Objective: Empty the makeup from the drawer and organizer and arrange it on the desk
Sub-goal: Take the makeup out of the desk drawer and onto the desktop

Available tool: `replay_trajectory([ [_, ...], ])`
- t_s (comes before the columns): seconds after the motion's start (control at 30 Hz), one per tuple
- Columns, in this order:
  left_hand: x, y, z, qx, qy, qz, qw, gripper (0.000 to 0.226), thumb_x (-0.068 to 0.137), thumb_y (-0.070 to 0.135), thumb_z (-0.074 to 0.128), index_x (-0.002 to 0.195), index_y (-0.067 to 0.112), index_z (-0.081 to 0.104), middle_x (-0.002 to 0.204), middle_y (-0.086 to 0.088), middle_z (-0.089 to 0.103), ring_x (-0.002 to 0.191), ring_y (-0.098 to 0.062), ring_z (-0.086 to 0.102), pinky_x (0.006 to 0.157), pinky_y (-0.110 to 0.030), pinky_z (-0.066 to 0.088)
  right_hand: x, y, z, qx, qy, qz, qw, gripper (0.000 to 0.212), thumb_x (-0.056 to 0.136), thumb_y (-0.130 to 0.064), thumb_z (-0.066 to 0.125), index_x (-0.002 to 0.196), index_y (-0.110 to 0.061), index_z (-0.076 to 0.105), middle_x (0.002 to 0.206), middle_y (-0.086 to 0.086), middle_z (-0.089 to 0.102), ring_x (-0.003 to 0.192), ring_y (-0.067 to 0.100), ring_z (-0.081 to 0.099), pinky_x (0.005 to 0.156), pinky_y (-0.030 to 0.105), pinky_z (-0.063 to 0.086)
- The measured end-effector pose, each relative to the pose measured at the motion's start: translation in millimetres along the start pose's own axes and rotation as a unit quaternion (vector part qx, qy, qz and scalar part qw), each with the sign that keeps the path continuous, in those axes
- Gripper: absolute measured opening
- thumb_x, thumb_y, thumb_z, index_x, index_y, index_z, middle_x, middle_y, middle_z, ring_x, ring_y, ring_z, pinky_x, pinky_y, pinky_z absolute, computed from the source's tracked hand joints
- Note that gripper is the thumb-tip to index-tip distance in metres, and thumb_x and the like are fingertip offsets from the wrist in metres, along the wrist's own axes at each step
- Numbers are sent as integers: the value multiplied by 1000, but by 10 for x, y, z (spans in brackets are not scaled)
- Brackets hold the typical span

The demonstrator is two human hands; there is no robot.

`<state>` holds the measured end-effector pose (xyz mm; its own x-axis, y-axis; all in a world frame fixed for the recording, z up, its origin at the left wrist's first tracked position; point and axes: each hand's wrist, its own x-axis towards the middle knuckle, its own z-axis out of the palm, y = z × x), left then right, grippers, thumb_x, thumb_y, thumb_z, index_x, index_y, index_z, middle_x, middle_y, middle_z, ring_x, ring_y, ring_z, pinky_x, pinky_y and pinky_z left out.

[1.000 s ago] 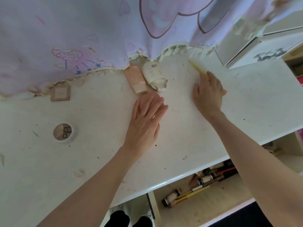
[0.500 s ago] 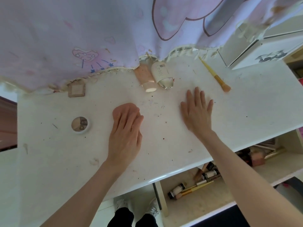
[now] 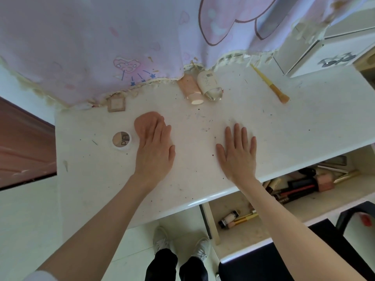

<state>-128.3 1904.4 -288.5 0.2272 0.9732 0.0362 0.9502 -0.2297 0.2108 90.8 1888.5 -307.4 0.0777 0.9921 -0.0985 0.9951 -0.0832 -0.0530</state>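
On the white desk my left hand lies over a peach makeup puff, fingers resting flat on it. Just left of it sits a round compact. My right hand lies flat on the desk with fingers spread, holding nothing. A square compact, a peach tube and a cream bottle lie along the back. To their right, a yellow brush lies at a slant. The open drawer below the desk edge holds several makeup items.
A pink printed cloth hangs over the back of the desk. A white organizer box stands at the back right. A dark chair is in front of the drawer. My feet are on the pale floor.
My right hand let go of the yellow brush and drew back to lie flat on the desk. My left hand slid left with the puff under it, toward the round compact.
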Motion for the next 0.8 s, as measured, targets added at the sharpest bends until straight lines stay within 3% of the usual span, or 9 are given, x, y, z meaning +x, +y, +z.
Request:
replay_trajectory([
  [0.13,-409,310,137,20,-11,27,999,51,91,28,28,134,5,41,147,-19,32,137,-35,28,112,-51,18,-310,72,-1,33,-30,-38,998,68,90,-49,-2,149,-16,8,157,8,8,145,26,4,116,42,-5],
  [0.3,-950,909,350,-12,-19,25,999,48,92,27,28,134,8,43,144,-19,38,135,-36,33,111,-55,23,-877,333,39,84,15,-78,993,56,100,-40,13,144,-11,32,150,12,30,141,24,18,116,39,8],
  [0.37,-1102,1115,412,-17,-21,53,998,46,92,25,30,135,10,40,145,-18,38,135,-35,33,109,-57,24,-1106,450,39,141,40,-68,987,47,98,-32,28,135,-11,46,143,12,42,137,24,31,112,38,26],
  [0.43,-1215,1262,463,-24,-20,81,996,46,92,24,31,135,12,37,146,-17,36,136,-34,31,110,-57,24,-1294,576,43,186,68,-6,980,31,93,-20,43,115,-8,62,121,11,58,115,28,52,92,40,49],
  [0.47,-1248,1304,483,-22,-18,85,996,46,92,23,33,136,12,36,147,-17,34,137,-34,29,111,-56,23,-1336,648,54,183,62,25,981,24,92,-15,49,107,-6,65,111,10,60,105,29,56,84,40,52],
  [0.53,-1275,1338,518,-13,-8,79,997,50,91,20,39,140,10,33,149,-16,29,139,-32,25,112,-54,20,-1318,802,120,151,-25,67,986,25,93,-12,49,113,-4,61,114,11,58,106,29,54,88,38,47],
  [0.6,-1276,1320,547,-5,3,74,997,60,87,16,48,143,8,28,151,-11,26,140,-28,23,112,-51,19,-1210,922,204,146,-127,95,976,39,95,-15,44,132,-4,46,135,15,45,123,31,42,99,38,39],
  [0.7,-1283,1265,594,13,14,87,996,70,81,12,56,145,8,27,153,-7,24,141,-25,22,113,-49,18,-999,964,380,151,-193,88,965,59,95,-19,44,146,-2,19,154,20,13,142,34,14,114,41,21],
  [0.8,-1283,1242,609,14,17,92,996,73,80,10,59,146,9,26,153,-7,24,141,-24,21,114,-47,16,-907,907,581,122,-247,91,957,66,95,-17,41,148,-3,5,156,17,-6,144,33,-3,117,41,11],
])
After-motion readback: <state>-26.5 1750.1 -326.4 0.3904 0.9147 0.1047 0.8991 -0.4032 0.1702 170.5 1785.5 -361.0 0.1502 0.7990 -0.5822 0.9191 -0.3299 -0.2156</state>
